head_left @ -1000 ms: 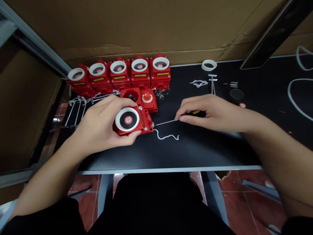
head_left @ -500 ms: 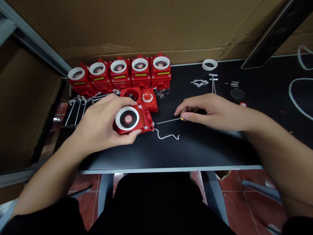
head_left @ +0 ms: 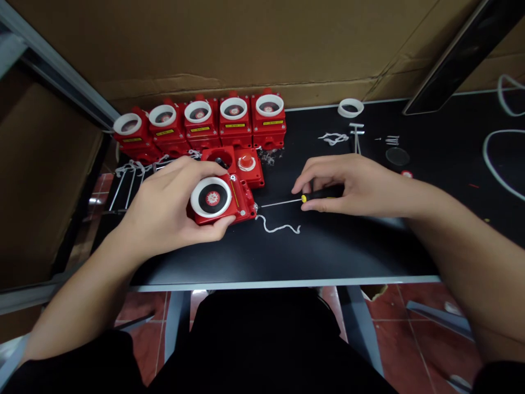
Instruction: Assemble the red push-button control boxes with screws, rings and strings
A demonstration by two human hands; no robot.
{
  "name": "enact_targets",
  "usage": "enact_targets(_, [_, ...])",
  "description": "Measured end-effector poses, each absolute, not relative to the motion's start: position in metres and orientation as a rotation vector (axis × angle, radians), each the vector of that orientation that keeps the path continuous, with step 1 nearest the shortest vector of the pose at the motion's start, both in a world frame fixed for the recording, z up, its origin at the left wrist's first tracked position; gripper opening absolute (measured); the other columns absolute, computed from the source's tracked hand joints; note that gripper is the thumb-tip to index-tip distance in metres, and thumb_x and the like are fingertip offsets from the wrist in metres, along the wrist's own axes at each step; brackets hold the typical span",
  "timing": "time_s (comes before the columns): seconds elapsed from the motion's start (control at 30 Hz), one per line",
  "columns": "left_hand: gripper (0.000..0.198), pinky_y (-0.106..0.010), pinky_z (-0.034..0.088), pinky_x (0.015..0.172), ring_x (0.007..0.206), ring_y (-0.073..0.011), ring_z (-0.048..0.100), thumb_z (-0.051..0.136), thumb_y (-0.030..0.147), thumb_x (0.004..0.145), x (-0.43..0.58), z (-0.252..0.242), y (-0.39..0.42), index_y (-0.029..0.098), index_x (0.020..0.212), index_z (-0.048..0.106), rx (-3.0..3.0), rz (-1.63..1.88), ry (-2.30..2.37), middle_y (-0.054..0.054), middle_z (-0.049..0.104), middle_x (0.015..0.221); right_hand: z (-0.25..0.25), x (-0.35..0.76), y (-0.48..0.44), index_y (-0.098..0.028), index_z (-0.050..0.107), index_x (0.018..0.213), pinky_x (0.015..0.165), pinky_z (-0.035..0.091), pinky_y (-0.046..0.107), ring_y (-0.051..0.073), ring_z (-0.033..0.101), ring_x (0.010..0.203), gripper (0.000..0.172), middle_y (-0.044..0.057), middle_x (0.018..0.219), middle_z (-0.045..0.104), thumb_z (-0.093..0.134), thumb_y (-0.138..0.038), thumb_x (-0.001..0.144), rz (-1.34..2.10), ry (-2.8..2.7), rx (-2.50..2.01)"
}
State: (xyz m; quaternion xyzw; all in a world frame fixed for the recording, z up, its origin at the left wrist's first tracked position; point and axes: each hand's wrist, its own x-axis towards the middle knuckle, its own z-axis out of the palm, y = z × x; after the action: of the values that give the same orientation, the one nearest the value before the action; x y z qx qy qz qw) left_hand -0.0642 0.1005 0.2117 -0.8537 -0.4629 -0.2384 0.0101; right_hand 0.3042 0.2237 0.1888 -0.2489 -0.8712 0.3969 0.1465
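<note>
My left hand is wrapped round a red box with a white ring and a black disc on its face, thumb along the near side and fingers over the far side. In my right hand is a screwdriver with a black and yellow handle. Its thin shaft points left, the tip at or close to a small metal fitting on the box's right end. A white string trails from that same end over the black table.
Several similar red boxes stand in a row at the back left. An opened red housing lies behind the held box. Farther right are a white ring, a metal T-shaped piece, screws and a clear disc.
My right thumb and fingers have shifted on the screwdriver, so more of its handle shows. The box has stayed nearly in place in my left hand.
</note>
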Motion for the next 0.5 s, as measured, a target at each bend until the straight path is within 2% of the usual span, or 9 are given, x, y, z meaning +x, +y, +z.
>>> enact_targets(0.13, [0.045, -0.054, 0.076, 0.103, 0.116, -0.036, 0.089, 0.082, 0.049, 0.108, -0.0634, 0.2112, 0.1, 0.036, 0.15, 0.071, -2.671, -0.748, -1.448, -0.004, 0.089, 0.136, 0.1875, 0.304, 0.2207, -0.028, 0.089, 0.116, 0.076, 0.055, 0.04, 0.021, 0.069, 0.081, 0.03, 0.005, 0.105, 0.085, 0.086, -0.057, 0.107, 1.094, -2.532, -0.711])
enact_targets(0.3, [0.042, -0.053, 0.076, 0.104, 0.117, -0.0355, 0.089, 0.078, 0.05, 0.11, -0.0626, 0.2105, 0.1001, 0.035, 0.148, 0.068, -2.665, -0.737, -1.449, -0.005, 0.088, 0.135, 0.1883, 0.3027, 0.2185, -0.025, 0.088, 0.116, 0.082, 0.057, 0.039, 0.023, 0.079, 0.09, 0.033, 0.007, 0.106, 0.089, 0.069, -0.052, 0.119, 1.157, -2.528, -0.701])
enact_targets(0.5, [0.042, -0.052, 0.076, 0.095, 0.111, -0.0359, 0.088, 0.077, 0.051, 0.11, -0.0638, 0.2088, 0.1013, 0.036, 0.149, 0.066, -2.648, -0.749, -1.404, -0.005, 0.086, 0.125, 0.1871, 0.303, 0.2212, -0.026, 0.09, 0.115, 0.084, 0.059, 0.038, 0.022, 0.077, 0.092, 0.022, 0.008, 0.109, 0.086, 0.081, -0.045, 0.114, 1.07, -2.536, -0.621])
